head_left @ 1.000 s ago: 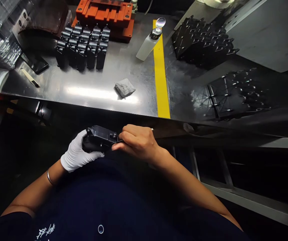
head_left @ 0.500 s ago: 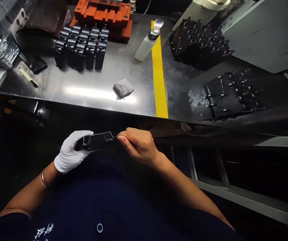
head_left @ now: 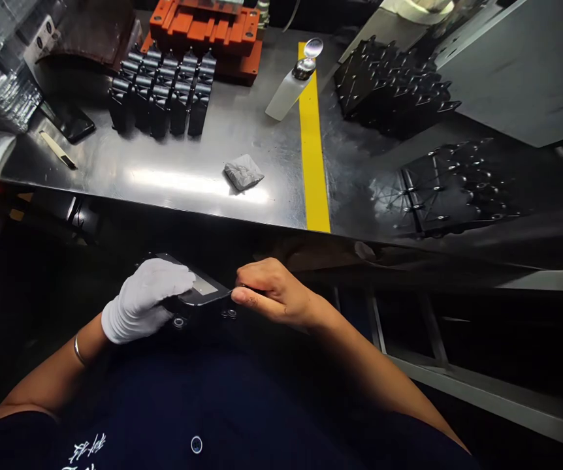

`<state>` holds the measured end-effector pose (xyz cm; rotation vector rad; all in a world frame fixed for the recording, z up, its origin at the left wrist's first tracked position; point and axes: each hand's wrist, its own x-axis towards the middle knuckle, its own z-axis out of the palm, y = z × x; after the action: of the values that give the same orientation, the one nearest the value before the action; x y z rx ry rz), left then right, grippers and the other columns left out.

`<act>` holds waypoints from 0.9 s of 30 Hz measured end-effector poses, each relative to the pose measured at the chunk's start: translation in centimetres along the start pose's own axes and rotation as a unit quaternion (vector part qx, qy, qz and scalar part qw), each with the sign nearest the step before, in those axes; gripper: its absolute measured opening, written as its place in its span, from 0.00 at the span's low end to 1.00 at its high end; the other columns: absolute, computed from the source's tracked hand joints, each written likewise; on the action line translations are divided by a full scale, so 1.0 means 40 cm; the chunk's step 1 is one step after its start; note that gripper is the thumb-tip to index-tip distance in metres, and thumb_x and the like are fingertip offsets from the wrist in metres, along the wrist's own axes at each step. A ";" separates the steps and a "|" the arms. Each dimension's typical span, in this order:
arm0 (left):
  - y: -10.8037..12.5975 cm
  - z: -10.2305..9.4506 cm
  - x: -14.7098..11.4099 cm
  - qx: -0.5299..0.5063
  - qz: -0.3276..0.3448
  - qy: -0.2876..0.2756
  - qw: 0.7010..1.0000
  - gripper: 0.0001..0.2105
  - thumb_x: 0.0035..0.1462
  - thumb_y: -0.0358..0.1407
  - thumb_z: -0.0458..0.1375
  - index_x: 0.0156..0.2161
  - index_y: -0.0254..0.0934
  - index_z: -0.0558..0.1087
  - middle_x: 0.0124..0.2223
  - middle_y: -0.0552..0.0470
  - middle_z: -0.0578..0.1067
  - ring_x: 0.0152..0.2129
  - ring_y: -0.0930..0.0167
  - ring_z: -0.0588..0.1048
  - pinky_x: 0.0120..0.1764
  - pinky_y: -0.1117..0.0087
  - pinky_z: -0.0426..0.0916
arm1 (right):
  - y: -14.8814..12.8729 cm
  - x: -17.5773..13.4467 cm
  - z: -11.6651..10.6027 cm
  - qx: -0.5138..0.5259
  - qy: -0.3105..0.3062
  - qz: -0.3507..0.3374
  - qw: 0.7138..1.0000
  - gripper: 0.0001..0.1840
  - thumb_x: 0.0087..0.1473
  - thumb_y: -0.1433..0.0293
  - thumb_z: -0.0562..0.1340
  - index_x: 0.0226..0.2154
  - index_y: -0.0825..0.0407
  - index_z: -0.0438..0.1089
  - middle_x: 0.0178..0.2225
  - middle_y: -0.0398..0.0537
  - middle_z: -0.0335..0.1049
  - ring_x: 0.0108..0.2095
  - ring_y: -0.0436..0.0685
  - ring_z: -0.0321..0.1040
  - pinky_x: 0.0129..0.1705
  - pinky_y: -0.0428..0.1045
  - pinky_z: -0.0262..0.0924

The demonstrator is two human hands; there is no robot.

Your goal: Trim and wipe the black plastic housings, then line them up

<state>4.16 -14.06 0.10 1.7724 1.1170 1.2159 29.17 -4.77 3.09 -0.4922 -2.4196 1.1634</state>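
Observation:
In a white glove, my left hand (head_left: 144, 297) is closed around a black moulded part (head_left: 203, 299) with a flat, glossy face and small round posts on its underside. The part is held in front of my body, below the bench edge. My bare right hand (head_left: 272, 289) pinches a thin, dark tool (head_left: 247, 286), mostly hidden by the fingers. Its tip is at the right corner of the part; whether it touches cannot be made out.
On the metal bench (head_left: 174, 186) lie a crumpled grey cloth (head_left: 243, 172), a cutter (head_left: 57, 150) and a phone (head_left: 78, 125). Behind stand rows of black parts (head_left: 161, 91), an orange fixture (head_left: 203, 29) and a white bottle (head_left: 289, 91). More black parts (head_left: 394, 88) sit beyond the yellow tape (head_left: 313, 150).
My left hand has turned the black part, so its flat face now shows instead of its open frame side. My right hand has shifted slightly down and to the right, still pinching.

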 end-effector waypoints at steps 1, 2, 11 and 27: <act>0.000 -0.003 0.002 0.011 0.023 -0.005 1.000 0.21 0.47 0.26 0.64 0.47 0.45 0.76 0.44 0.49 0.80 0.43 0.62 0.77 0.50 0.56 0.68 | -0.003 -0.002 -0.001 0.015 -0.011 -0.007 1.000 0.27 0.63 0.60 0.53 0.15 0.52 0.54 0.15 0.38 0.50 0.17 0.44 0.48 0.21 0.44 0.45; 0.002 -0.005 0.004 0.024 0.042 -0.005 0.999 0.21 0.48 0.26 0.64 0.49 0.44 0.75 0.45 0.48 0.80 0.44 0.61 0.77 0.50 0.56 0.68 | -0.006 -0.002 -0.002 0.025 -0.012 -0.016 0.999 0.28 0.63 0.60 0.52 0.14 0.52 0.52 0.14 0.37 0.48 0.17 0.44 0.47 0.21 0.45 0.44; 0.001 -0.028 0.027 -0.220 -0.357 -0.100 0.902 0.26 0.43 0.42 0.68 0.49 0.33 0.74 0.36 0.48 0.77 0.31 0.66 0.74 0.36 0.67 0.69 | -0.020 0.053 -0.002 -0.192 0.091 -0.149 0.966 0.31 0.54 0.44 0.53 0.23 0.55 0.65 0.19 0.41 0.56 0.20 0.46 0.51 0.21 0.45 0.41; -0.015 0.010 0.037 -0.265 -0.345 -0.044 0.900 0.28 0.42 0.51 0.67 0.45 0.32 0.75 0.35 0.49 0.75 0.32 0.68 0.70 0.36 0.71 0.66 | 0.000 0.061 0.029 -0.251 0.139 -0.130 0.949 0.30 0.62 0.50 0.47 0.20 0.53 0.62 0.19 0.42 0.58 0.21 0.47 0.52 0.23 0.46 0.43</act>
<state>4.66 -12.49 -0.04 0.8862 1.0881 0.8667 26.48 -4.36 2.92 -0.4293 -2.4199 0.3317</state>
